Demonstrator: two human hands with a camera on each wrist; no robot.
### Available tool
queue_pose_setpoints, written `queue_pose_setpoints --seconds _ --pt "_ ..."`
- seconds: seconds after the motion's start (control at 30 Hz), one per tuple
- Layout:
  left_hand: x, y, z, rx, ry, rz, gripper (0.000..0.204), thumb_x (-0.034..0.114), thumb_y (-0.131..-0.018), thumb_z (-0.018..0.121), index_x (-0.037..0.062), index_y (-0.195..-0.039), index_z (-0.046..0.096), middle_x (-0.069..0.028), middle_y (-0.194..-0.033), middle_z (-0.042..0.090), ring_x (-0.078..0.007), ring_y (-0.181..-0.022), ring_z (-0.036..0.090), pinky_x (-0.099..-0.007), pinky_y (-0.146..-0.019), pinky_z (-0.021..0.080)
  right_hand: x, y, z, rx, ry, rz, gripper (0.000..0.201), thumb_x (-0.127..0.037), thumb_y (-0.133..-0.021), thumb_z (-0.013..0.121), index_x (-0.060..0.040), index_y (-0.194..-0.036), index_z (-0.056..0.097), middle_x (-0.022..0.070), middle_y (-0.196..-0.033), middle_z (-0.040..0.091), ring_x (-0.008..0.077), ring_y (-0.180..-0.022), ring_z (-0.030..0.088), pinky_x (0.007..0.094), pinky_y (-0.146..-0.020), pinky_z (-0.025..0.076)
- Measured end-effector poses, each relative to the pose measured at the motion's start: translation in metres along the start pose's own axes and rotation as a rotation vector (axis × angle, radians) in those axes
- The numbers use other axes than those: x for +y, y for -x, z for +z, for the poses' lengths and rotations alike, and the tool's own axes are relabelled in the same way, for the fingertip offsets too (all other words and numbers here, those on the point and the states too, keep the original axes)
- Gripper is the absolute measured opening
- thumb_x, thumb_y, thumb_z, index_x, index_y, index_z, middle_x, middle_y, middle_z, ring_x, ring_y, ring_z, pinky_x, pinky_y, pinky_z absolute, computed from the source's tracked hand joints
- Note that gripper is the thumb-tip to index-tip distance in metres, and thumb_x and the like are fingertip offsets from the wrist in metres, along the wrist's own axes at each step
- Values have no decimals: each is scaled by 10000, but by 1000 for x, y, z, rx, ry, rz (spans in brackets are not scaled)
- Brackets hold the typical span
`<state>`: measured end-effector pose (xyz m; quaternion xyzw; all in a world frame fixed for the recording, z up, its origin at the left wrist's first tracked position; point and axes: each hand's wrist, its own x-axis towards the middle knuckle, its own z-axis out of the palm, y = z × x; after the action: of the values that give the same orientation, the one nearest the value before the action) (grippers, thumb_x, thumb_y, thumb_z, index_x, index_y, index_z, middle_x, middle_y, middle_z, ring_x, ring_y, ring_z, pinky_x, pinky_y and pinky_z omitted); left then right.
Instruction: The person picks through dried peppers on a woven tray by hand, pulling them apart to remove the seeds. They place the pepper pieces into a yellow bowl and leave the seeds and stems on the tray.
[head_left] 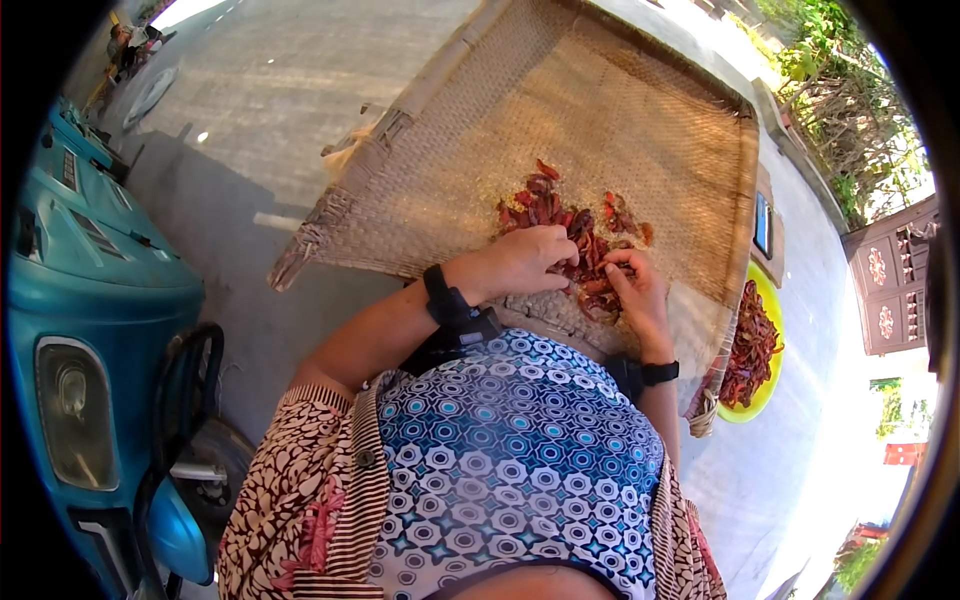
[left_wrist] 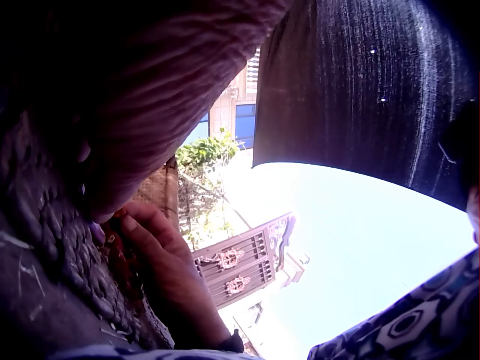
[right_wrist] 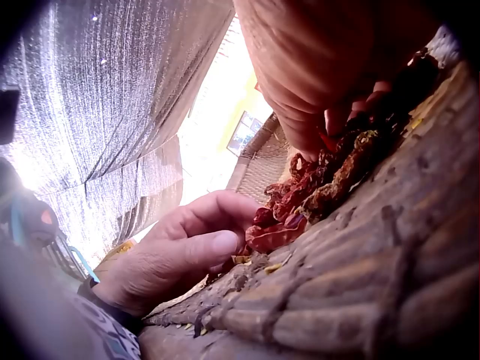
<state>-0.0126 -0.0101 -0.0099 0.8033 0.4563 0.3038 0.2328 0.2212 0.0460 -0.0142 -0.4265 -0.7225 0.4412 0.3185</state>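
Dried red peppers [head_left: 545,207] lie in a loose pile near the low edge of a woven tray [head_left: 450,160]. Over the pile's near side, the left hand [head_left: 520,262] has its fingers bent down; in the right wrist view its thumb and fingers [right_wrist: 180,247] pinch at a red pepper [right_wrist: 274,234]. Just beside it, the right hand [head_left: 642,300] pinches a pepper between thumb and fingers, also seen in the left wrist view, where this hand [left_wrist: 169,266] faces the left one. Some of the left fingertips are hidden behind peppers.
Pale seeds lie scattered around the pile. A yellow-green bowl [head_left: 770,370] of red peppers stands right of the tray, near a phone-like device [head_left: 763,224]. A teal vehicle [head_left: 95,290] is at the left. The tray's rim [right_wrist: 300,307] runs beneath the hands.
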Motion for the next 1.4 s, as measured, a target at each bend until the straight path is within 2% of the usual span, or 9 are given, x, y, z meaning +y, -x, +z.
queue_pose_setpoints --seconds 0.2,0.37,0.53,0.6,0.7,1.13,1.23,1.27,1.4 --pt "-1 -2 0 39 16 31 270 136 -808 694 55 -1053 612 -105 -920 577 -269 -858 604 -362 -746 499 -3 2 -1 11 120 -72 155 -11 -835 659 -43 -986 647 47 -927 585 125 -773 571 258 -689 475" --pt "21 -6 -11 73 151 -142 304 133 -850 682 40 -1128 598 -88 -883 622 -210 -767 620 -322 -684 507 -1 -1 3 5 12 -145 152 -5 -813 667 -48 -958 653 72 -928 592 177 -817 587 283 -695 478" --pt "21 -10 -9 79 183 -137 262 146 -871 686 31 -1097 620 -66 -841 638 -151 -703 605 -291 -640 500 -34 2 4 -16 193 -383 144 -35 -777 674 -65 -915 645 99 -891 604 291 -883 593 373 -755 480" --pt "18 -10 -6 96 144 -33 228 139 -870 690 29 -1061 633 -61 -828 638 -133 -687 595 -284 -634 498 -37 2 6 -47 197 -351 135 -42 -780 674 -62 -909 640 99 -899 606 289 -887 597 372 -753 482" --pt "27 -11 -12 1 198 -138 172 110 -865 690 25 -1009 646 -63 -821 641 -124 -699 602 -274 -638 496 -45 5 5 -70 207 -320 133 -68 -795 663 -60 -923 629 101 -921 612 287 -892 605 364 -753 490" --pt "26 -13 -6 242 306 -151 138 100 -942 605 14 -1048 623 -53 -880 649 -92 -753 594 -251 -662 494 -32 4 0 89 336 -423 191 -147 -831 682 -80 -1009 658 95 -934 649 271 -859 611 363 -766 495" --pt "25 -13 -8 298 294 -171 137 85 -916 633 16 -1033 625 -48 -882 635 -93 -736 588 -247 -649 487 -31 4 -7 223 21 -118 191 -161 -868 682 -56 -1025 658 65 -912 666 198 -750 618 317 -697 498" --pt "23 -12 -7 307 270 -151 137 75 -905 642 16 -1028 626 -46 -880 629 -97 -727 586 -247 -643 485 -25 3 -11 298 -220 9 216 -190 -910 664 -33 -1057 647 31 -913 660 111 -704 595 254 -661 486" --pt "28 -11 -11 188 219 -144 174 53 -848 691 33 -1011 636 -39 -860 593 -112 -689 571 -248 -629 475 -23 7 -67 516 -621 -11 265 -241 -936 649 -46 -1112 610 0 -851 623 64 -677 559 216 -645 479"
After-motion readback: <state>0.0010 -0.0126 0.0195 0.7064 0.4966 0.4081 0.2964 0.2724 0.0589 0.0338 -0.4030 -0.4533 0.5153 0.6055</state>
